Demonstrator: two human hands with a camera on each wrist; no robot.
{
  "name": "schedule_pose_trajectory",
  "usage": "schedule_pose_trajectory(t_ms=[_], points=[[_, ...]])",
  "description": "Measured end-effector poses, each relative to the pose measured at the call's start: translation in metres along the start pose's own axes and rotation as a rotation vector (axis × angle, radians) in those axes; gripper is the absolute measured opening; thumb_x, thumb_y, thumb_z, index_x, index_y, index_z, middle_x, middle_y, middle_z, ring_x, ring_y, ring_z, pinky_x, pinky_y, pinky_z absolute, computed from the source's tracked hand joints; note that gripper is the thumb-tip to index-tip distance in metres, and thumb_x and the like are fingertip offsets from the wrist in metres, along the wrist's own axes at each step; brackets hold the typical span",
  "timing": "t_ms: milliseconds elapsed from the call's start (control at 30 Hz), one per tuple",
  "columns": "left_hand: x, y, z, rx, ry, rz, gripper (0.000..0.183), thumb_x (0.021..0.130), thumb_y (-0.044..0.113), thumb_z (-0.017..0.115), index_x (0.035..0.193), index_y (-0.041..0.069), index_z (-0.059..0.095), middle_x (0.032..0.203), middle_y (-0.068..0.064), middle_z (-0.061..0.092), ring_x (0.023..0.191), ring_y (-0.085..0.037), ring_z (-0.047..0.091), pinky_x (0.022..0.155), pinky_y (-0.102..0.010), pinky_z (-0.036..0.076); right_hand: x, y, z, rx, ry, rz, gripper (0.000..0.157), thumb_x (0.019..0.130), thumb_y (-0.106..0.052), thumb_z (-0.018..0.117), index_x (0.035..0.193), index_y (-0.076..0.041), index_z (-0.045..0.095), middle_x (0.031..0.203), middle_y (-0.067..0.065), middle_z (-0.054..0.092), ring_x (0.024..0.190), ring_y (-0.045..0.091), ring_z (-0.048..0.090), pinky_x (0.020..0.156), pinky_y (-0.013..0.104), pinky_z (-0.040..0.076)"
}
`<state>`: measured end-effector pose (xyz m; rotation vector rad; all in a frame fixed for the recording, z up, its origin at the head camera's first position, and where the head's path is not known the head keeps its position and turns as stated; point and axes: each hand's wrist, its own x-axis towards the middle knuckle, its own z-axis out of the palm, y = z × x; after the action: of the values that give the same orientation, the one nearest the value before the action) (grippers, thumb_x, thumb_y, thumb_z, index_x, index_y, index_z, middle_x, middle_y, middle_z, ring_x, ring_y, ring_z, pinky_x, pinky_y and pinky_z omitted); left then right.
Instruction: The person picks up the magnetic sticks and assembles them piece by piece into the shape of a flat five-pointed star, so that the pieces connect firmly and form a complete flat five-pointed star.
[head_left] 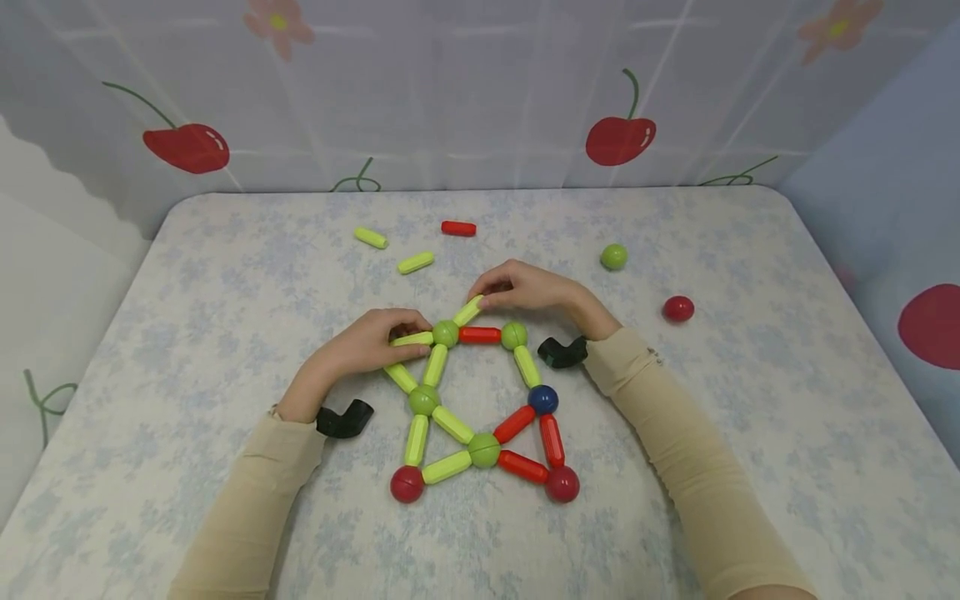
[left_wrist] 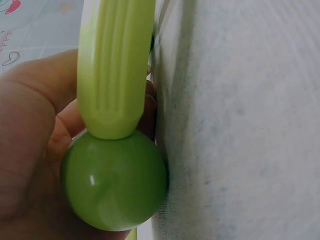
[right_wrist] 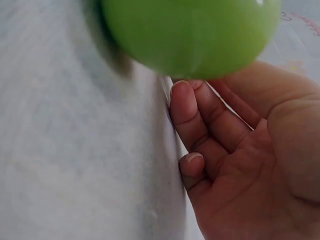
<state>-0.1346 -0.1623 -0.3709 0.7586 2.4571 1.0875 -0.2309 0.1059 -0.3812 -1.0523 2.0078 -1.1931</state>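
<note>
A flat figure of magnetic rods and balls lies mid-table. My left hand (head_left: 371, 340) grips a yellow-green rod (head_left: 414, 339) between thumb and fingers, at the left of the top green ball (head_left: 446, 334). With the fingertips of my right hand (head_left: 531, 287) I pinch another yellow-green rod (head_left: 468, 311), which slants up from the same ball. A red rod (head_left: 480, 335) joins this ball to a second green ball (head_left: 514, 336). In the left wrist view, a green ball (left_wrist: 114, 180) with a rod attached stands before the palm. A green ball (right_wrist: 192, 37) partly hides my right fingertips.
Loose on the table's far side lie two yellow-green rods (head_left: 371, 238), a red rod (head_left: 458, 228), a green ball (head_left: 614, 257) and a red ball (head_left: 678, 308). The figure's lower part has a blue ball (head_left: 543, 400) and two red balls (head_left: 407, 484). A curtain (head_left: 450, 100) hangs behind.
</note>
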Motion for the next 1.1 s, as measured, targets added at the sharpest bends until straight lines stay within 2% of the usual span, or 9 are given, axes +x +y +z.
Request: schedule_pose_trajectory(t_ms=[267, 433, 567, 633, 700, 833, 933, 1033, 1100], points=[[0.002, 0.003, -0.002, 0.004, -0.004, 0.014, 0.019, 0.087, 0.017, 0.069, 0.103, 0.007, 0.065, 0.088, 0.001, 0.062, 0.08, -0.016, 0.056, 0.073, -0.036, 0.044, 0.004, -0.003, 0.006, 0.064, 0.13, 0.054, 0.017, 0.091, -0.007, 0.062, 0.106, 0.001, 0.066, 0.091, 0.007, 0.065, 0.078, 0.017, 0.053, 0.072, 0.028, 0.042], [0.004, 0.002, -0.005, -0.002, 0.007, 0.03, 0.019, 0.089, 0.018, 0.067, 0.104, 0.006, 0.066, 0.088, 0.001, 0.062, 0.08, -0.016, 0.056, 0.073, -0.035, 0.044, 0.002, -0.002, 0.007, 0.069, 0.165, 0.053, 0.019, 0.092, -0.007, 0.061, 0.108, 0.002, 0.065, 0.095, 0.007, 0.066, 0.079, 0.017, 0.054, 0.071, 0.028, 0.042], [0.012, 0.002, -0.021, 0.039, 0.129, 0.009, 0.022, 0.092, 0.017, 0.063, 0.108, 0.002, 0.066, 0.093, -0.005, 0.061, 0.083, -0.02, 0.056, 0.074, -0.036, 0.045, 0.001, 0.003, 0.007, 0.072, 0.178, 0.034, 0.023, 0.094, -0.01, 0.057, 0.114, 0.001, 0.063, 0.104, 0.007, 0.064, 0.084, 0.019, 0.055, 0.074, 0.029, 0.043], [0.02, 0.001, -0.033, 0.084, 0.212, -0.038, 0.025, 0.092, 0.016, 0.062, 0.112, 0.001, 0.063, 0.098, -0.01, 0.06, 0.087, -0.024, 0.056, 0.076, -0.038, 0.045, 0.001, 0.004, 0.007, 0.081, 0.198, 0.04, 0.024, 0.096, -0.013, 0.055, 0.115, 0.0, 0.063, 0.105, 0.007, 0.063, 0.086, 0.02, 0.055, 0.076, 0.031, 0.044], [0.031, -0.001, -0.045, 0.117, 0.247, -0.113, 0.032, 0.091, 0.017, 0.063, 0.119, 0.001, 0.059, 0.106, -0.014, 0.058, 0.093, -0.028, 0.056, 0.078, -0.041, 0.045, 0.0, 0.005, 0.007, 0.099, 0.22, 0.05, 0.025, 0.097, -0.015, 0.054, 0.116, -0.001, 0.063, 0.105, 0.007, 0.062, 0.087, 0.022, 0.054, 0.076, 0.032, 0.043], [0.05, -0.009, -0.061, 0.155, 0.164, -0.237, 0.043, 0.089, 0.016, 0.066, 0.127, 0.001, 0.053, 0.116, -0.02, 0.053, 0.1, -0.033, 0.054, 0.082, -0.044, 0.043, -0.001, 0.008, 0.007, 0.163, 0.295, 0.086, 0.026, 0.098, -0.017, 0.052, 0.115, 0.0, 0.062, 0.101, 0.009, 0.063, 0.086, 0.023, 0.054, 0.073, 0.031, 0.043], [0.06, -0.015, -0.063, 0.176, 0.095, -0.277, 0.041, 0.089, 0.014, 0.066, 0.125, 0.0, 0.054, 0.115, -0.021, 0.052, 0.1, -0.033, 0.053, 0.084, -0.044, 0.042, 0.001, 0.01, 0.008, 0.282, 0.407, 0.113, 0.026, 0.098, -0.016, 0.051, 0.112, 0.004, 0.061, 0.097, 0.011, 0.063, 0.079, 0.02, 0.053, 0.067, 0.027, 0.042], [0.065, -0.019, -0.058, 0.207, 0.109, -0.282, 0.032, 0.089, 0.013, 0.065, 0.117, 0.0, 0.059, 0.109, -0.02, 0.055, 0.096, -0.031, 0.053, 0.083, -0.044, 0.042, -0.002, 0.01, 0.007, 0.338, 0.467, 0.145, 0.026, 0.098, -0.015, 0.051, 0.11, 0.006, 0.061, 0.096, 0.014, 0.061, 0.075, 0.019, 0.051, 0.064, 0.025, 0.041], [0.067, -0.02, -0.053, 0.215, 0.14, -0.269, 0.028, 0.089, 0.013, 0.065, 0.113, 0.0, 0.061, 0.105, -0.019, 0.056, 0.092, -0.03, 0.052, 0.081, -0.043, 0.042, -0.008, 0.008, 0.005, 0.282, 0.433, 0.167, 0.024, 0.098, -0.014, 0.052, 0.11, 0.005, 0.061, 0.094, 0.014, 0.061, 0.075, 0.02, 0.051, 0.063, 0.025, 0.041]])
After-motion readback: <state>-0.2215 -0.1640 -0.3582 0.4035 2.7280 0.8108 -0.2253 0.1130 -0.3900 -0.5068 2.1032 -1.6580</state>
